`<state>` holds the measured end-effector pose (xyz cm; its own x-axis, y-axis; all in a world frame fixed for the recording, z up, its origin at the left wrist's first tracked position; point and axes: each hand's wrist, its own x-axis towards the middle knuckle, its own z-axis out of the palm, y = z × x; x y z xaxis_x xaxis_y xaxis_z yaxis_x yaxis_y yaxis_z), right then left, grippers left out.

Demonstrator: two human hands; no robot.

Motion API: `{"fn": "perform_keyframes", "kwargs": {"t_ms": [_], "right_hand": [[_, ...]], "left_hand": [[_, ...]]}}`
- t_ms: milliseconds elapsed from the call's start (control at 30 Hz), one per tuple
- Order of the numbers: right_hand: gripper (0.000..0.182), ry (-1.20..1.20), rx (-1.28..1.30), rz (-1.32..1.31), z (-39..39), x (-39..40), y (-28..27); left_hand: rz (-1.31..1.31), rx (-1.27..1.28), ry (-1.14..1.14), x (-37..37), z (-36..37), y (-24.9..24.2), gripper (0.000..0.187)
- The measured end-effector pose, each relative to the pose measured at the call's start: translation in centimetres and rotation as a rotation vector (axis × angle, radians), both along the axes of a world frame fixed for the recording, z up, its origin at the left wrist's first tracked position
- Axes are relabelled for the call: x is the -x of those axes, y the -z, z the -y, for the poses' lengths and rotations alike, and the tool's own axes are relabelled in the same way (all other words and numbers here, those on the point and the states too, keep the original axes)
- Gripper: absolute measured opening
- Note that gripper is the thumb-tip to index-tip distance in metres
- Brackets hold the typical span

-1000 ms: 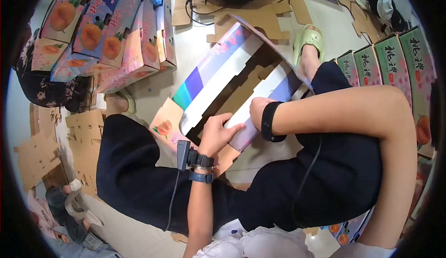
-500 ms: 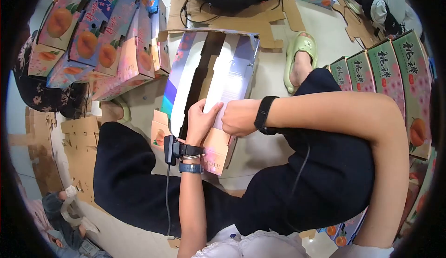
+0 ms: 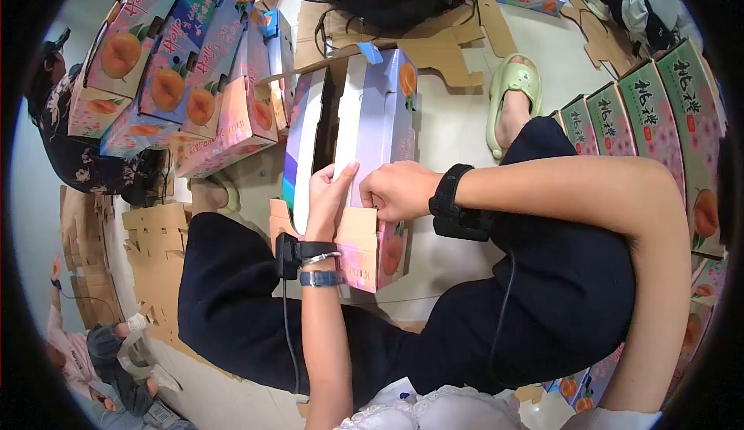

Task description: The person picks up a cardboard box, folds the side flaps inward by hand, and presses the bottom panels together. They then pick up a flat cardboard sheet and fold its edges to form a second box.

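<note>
A peach-print cardboard gift box (image 3: pixel 376 97) lies on the floor between my legs, its long top slot gaping. My left hand (image 3: pixel 329 196) rests over the near part of the slot, gripping the top panel, thumb on top and the other fingers partly hidden. Beside it, my right hand (image 3: pixel 397 190) is curled closed at the near right corner, fingertips tucked behind the pink end flap (image 3: pixel 359 232). What exactly those fingertips pinch is hard to see, but they touch the box. Both wrists wear black straps.
Finished-looking peach boxes (image 3: pixel 167 81) stack at the left, and green-sided boxes (image 3: pixel 686 132) stand at the right. Flattened cardboard (image 3: pixel 155 267) lies on the floor. Another person (image 3: pixel 85 128) is at the left edge. A cable (image 3: pixel 287 345) hangs from my left wrist strap.
The box has tipped so its right side shows more, and its near end flap sits more upright. My right hand has turned, its fingers now curling over the corner. The view has shifted slightly.
</note>
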<state>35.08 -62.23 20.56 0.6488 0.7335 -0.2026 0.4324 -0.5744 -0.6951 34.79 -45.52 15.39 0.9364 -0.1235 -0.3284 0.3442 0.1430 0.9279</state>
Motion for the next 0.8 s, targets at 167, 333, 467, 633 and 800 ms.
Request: {"fn": "perform_keyframes", "kwargs": {"t_ms": [167,333,467,633,800], "right_hand": [[0.012,0.185,-0.036,-0.084,0.0,0.2,-0.2],[0.025,0.012,0.029,-0.120,0.4,-0.2,0.1],[0.030,-0.010,-0.036,-0.014,0.5,0.1,0.8],[0.030,-0.035,-0.105,0.090,0.5,-0.6,0.7],[0.027,-0.045,-0.122,0.087,0.3,-0.8,-0.3]], "left_hand": [[-0.080,-0.070,0.030,-1.0,0.1,-0.5,0.020],[-0.109,-0.054,0.075,-0.8,0.2,-0.7,0.018],[-0.085,-0.042,0.076,-1.0,-0.2,0.4,0.017],[-0.084,0.063,0.074,-1.0,-0.3,-0.3,0.014],[-0.108,0.058,0.129,-1.4,-1.4,0.4,0.015]]}}
